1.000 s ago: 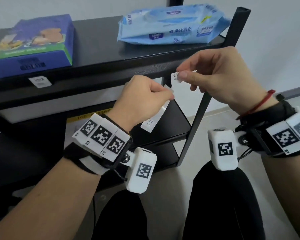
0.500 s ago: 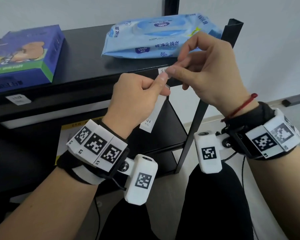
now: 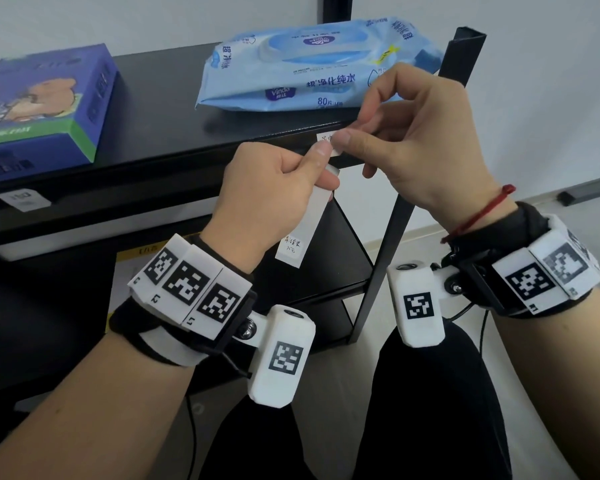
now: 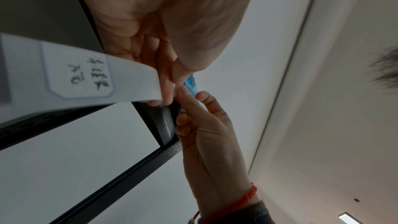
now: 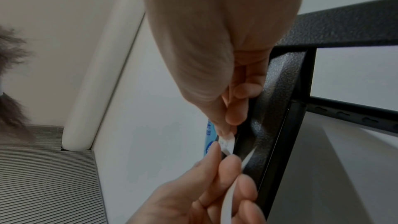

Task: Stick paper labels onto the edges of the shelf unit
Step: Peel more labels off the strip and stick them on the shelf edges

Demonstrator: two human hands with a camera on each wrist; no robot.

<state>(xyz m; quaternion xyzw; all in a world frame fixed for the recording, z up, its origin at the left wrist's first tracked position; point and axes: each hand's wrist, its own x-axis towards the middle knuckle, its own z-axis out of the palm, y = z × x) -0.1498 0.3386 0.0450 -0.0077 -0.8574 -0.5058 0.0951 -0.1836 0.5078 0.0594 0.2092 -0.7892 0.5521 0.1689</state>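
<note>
My right hand (image 3: 340, 140) pinches a small white paper label (image 3: 326, 141) between thumb and forefinger, at the front edge of the black shelf unit's top shelf (image 3: 174, 168), below the wipes pack. In the right wrist view the label (image 5: 227, 142) curls off my thumb tip beside the black frame. My left hand (image 3: 321, 164) grips a white backing strip (image 3: 307, 223) that hangs down, with a handwritten label (image 3: 291, 247) near its lower end. The strip (image 4: 86, 74) shows its writing in the left wrist view. Both hands almost touch.
A blue wet-wipes pack (image 3: 312, 67) lies on the top shelf right above the hands, and a blue-and-green box (image 3: 39, 105) sits at the left. Another label (image 3: 23, 200) is stuck on the shelf edge below the box. A black corner post (image 3: 461, 53) rises at the right.
My right hand has carried the small label from free air to the shelf's front edge. The left hand followed with the strip, closing in on the right hand.
</note>
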